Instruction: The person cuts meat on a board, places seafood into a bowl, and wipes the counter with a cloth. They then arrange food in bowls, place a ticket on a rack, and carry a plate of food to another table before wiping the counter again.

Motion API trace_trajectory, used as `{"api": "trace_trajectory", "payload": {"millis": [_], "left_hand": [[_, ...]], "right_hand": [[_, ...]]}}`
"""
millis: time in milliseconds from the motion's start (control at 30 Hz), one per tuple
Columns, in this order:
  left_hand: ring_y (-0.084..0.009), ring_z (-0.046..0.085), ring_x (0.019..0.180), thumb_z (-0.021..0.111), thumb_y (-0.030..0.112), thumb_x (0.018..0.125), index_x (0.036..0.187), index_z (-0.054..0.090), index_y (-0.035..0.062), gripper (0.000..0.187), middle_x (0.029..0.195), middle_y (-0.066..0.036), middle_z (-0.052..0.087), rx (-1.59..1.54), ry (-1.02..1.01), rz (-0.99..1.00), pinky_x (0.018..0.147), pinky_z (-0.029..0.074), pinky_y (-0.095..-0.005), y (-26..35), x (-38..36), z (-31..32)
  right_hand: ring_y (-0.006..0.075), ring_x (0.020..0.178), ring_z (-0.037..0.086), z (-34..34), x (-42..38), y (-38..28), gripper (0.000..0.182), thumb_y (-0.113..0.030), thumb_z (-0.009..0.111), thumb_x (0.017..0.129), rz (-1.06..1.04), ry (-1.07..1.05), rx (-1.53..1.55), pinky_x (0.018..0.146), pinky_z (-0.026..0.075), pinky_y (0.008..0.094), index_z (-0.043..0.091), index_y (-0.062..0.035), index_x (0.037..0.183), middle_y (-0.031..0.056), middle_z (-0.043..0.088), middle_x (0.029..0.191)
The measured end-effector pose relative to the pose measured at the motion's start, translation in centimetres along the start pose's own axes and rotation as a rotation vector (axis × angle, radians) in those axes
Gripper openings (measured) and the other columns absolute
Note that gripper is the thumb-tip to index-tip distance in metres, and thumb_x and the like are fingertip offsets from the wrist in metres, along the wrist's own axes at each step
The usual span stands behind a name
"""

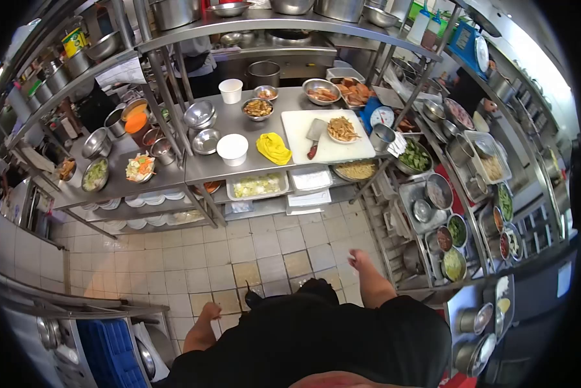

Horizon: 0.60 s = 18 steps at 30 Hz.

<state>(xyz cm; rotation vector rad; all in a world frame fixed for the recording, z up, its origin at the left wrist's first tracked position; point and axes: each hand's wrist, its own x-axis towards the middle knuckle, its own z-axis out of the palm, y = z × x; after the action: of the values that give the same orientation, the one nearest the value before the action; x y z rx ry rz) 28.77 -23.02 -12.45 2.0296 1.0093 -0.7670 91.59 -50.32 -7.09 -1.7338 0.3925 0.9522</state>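
My left hand (pixel 211 312) hangs low beside my body over the tiled floor, its fingers loosely curled with nothing visible in them. My right hand (pixel 356 258) is held out ahead of me on the other side, also above the floor; its fingers are slightly bent and apart, holding nothing I can see. Both hands are away from the steel counter (pixel 206 169). On it, a white cutting board (pixel 297 123) bears a cleaver (pixel 316 130) and a small plate of light-brown strips (pixel 343 129). A yellow cloth (pixel 274 149) lies left of the board.
White tubs (pixel 232 150) and metal bowls (pixel 206 141) stand on the counter. A tray of chopped cabbage (pixel 258 186) sits on the shelf below. Ingredient bowls (pixel 454 265) line the right-hand rack. A blue crate (pixel 113 352) is at lower left. People stand beyond the counter.
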Motion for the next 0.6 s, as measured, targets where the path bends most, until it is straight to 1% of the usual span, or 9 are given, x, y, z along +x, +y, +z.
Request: {"api": "trace_trajectory", "payload": {"millis": [33, 67, 233, 333, 367, 400, 433, 467, 600], "left_hand": [[-0.0276, 0.067, 0.068, 0.060, 0.015, 0.079, 0.093, 0.067, 0.0064, 0.018, 0.089, -0.012, 0.067, -0.515, -0.162, -0.454, 0.059, 0.052, -0.0431, -1.2, -1.2, 0.9], [-0.0271, 0.067, 0.068, 0.060, 0.014, 0.079, 0.093, 0.068, 0.0067, 0.018, 0.088, -0.012, 0.067, -0.511, -0.138, -0.424, 0.059, 0.052, -0.0425, -2.1, -2.2, 1.0], [-0.0245, 0.067, 0.065, 0.057, 0.009, 0.079, 0.093, 0.069, 0.0079, 0.019, 0.083, -0.011, 0.067, -0.472, 0.013, -0.287, 0.059, 0.053, -0.0398, -8.8, -5.6, -0.5], [-0.0243, 0.066, 0.064, 0.057, 0.010, 0.076, 0.095, 0.069, 0.0064, 0.022, 0.085, -0.012, 0.067, 0.686, -0.152, 0.260, 0.059, 0.054, -0.0368, -11.0, -4.7, -4.9], [-0.0233, 0.065, 0.061, 0.059, 0.012, 0.073, 0.092, 0.067, 0.0029, 0.023, 0.083, -0.015, 0.067, 0.700, 0.077, 0.523, 0.056, 0.053, -0.0328, -13.1, -4.1, -5.6], [-0.0237, 0.063, 0.059, 0.059, 0.012, 0.074, 0.091, 0.065, 0.0008, 0.022, 0.077, -0.015, 0.065, 0.212, 0.078, 0.378, 0.053, 0.052, -0.0351, -13.8, -3.2, -6.4], [-0.0241, 0.062, 0.057, 0.060, 0.013, 0.074, 0.090, 0.062, -0.0013, 0.022, 0.072, -0.016, 0.063, -0.272, 0.075, 0.214, 0.050, 0.050, -0.0374, -14.5, -2.5, -7.0], [-0.0246, 0.061, 0.055, 0.060, 0.013, 0.075, 0.090, 0.060, -0.0034, 0.022, 0.067, -0.016, 0.061, -0.752, 0.075, 0.035, 0.047, 0.049, -0.0398, -15.0, -2.2, -7.9], [-0.0234, 0.059, 0.053, 0.046, 0.007, 0.079, 0.092, 0.059, -0.0029, 0.021, 0.068, -0.015, 0.062, -1.003, 0.478, -0.265, 0.048, 0.048, -0.0351, -8.7, -1.6, -12.8]], "right_hand": [[0.0228, 0.082, 0.060, 2.1, 0.0, -1.1, 0.022, -0.019, 0.059, 0.084, -0.001, -0.041, -0.016, 0.056, 0.048, 0.0295, 0.058, -0.0112, 0.105, 0.0052, 0.060, 0.103], [0.0230, 0.086, 0.061, 4.4, 0.0, -2.0, 0.026, -0.021, 0.056, 0.086, -0.001, -0.088, -0.028, 0.058, 0.048, 0.0291, 0.055, -0.0132, 0.111, 0.0034, 0.059, 0.108], [0.0180, 0.067, 0.062, 9.0, -4.4, -5.0, 0.020, -0.023, 0.050, 0.088, -0.059, -0.153, -0.246, 0.051, 0.046, 0.0277, 0.060, -0.0112, 0.101, 0.0034, 0.064, 0.095], [0.0167, 0.057, 0.058, 8.6, -2.2, -7.8, 0.023, -0.024, 0.047, 0.089, -0.190, -0.002, -0.247, 0.046, 0.044, 0.0299, 0.060, -0.0066, 0.096, 0.0072, 0.065, 0.092], [0.0168, 0.054, 0.057, 6.8, 5.4, -8.3, 0.027, -0.025, 0.044, 0.089, -0.362, -0.058, -0.588, 0.044, 0.043, 0.0311, 0.059, -0.0039, 0.096, 0.0095, 0.065, 0.092], [0.0169, 0.051, 0.055, 5.2, 12.5, -8.9, 0.030, -0.025, 0.041, 0.089, -0.563, -0.058, -0.912, 0.042, 0.042, 0.0324, 0.058, -0.0012, 0.095, 0.0118, 0.066, 0.091], [0.0180, 0.048, 0.053, 7.2, 7.6, -13.2, 0.035, -0.024, 0.034, 0.088, -0.439, 0.081, -0.408, 0.041, 0.040, 0.0332, 0.059, 0.0014, 0.089, 0.0135, 0.066, 0.085], [0.0194, 0.046, 0.051, 8.9, 4.8, -17.4, 0.034, -0.021, 0.035, 0.086, -0.379, 0.164, -0.372, 0.041, 0.039, 0.0335, 0.061, 0.0004, 0.083, 0.0132, 0.065, 0.076], [0.0221, 0.048, 0.052, 12.6, 10.0, -28.6, 0.025, -0.023, 0.048, 0.082, -0.615, 0.230, -0.362, 0.042, 0.040, 0.0365, 0.061, -0.0026, 0.076, 0.0119, 0.061, 0.066]]}}
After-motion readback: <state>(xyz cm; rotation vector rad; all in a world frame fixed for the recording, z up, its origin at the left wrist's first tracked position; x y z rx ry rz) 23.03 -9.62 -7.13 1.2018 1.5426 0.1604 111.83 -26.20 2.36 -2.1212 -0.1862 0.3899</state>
